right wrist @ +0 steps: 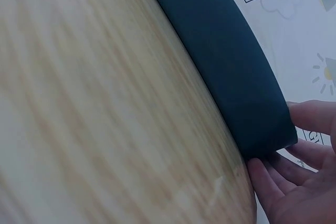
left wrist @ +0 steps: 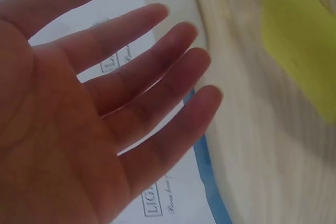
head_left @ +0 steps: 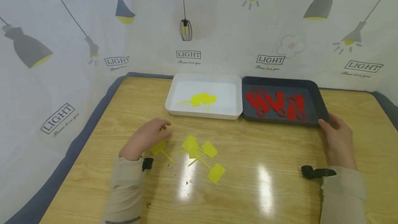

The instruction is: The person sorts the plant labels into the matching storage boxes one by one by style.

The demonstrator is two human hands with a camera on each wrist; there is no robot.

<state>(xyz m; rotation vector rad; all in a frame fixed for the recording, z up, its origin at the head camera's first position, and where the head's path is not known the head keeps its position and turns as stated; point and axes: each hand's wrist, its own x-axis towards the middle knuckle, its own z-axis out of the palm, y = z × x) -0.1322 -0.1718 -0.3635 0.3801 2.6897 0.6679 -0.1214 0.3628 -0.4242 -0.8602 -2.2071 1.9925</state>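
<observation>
My left hand [head_left: 144, 137], fingers spread and relaxed, is over the table beside a yellow plant label [head_left: 158, 147]; its palm and fingers [left wrist: 152, 72] hold nothing in the left wrist view. Several more yellow plant labels [head_left: 190, 142] lie loosely overlapping on the wood, flat heads with thin stems. At the right, my right hand [head_left: 339, 141] grips the front right corner of a dark grey tray [head_left: 280, 122]. In the right wrist view, thumb and fingers [right wrist: 310, 182] wrap that corner of the tray wall. Several red tags with ring ends [head_left: 278, 101] lie inside.
A white tray [head_left: 202, 114] holding a few yellow labels [head_left: 203, 98] stands left of the dark one, their sides close together. Behind both rises a white cloth backdrop [head_left: 217, 20] printed with lamps. Small dark specks [head_left: 187, 183] dot the wooden table [head_left: 242, 186].
</observation>
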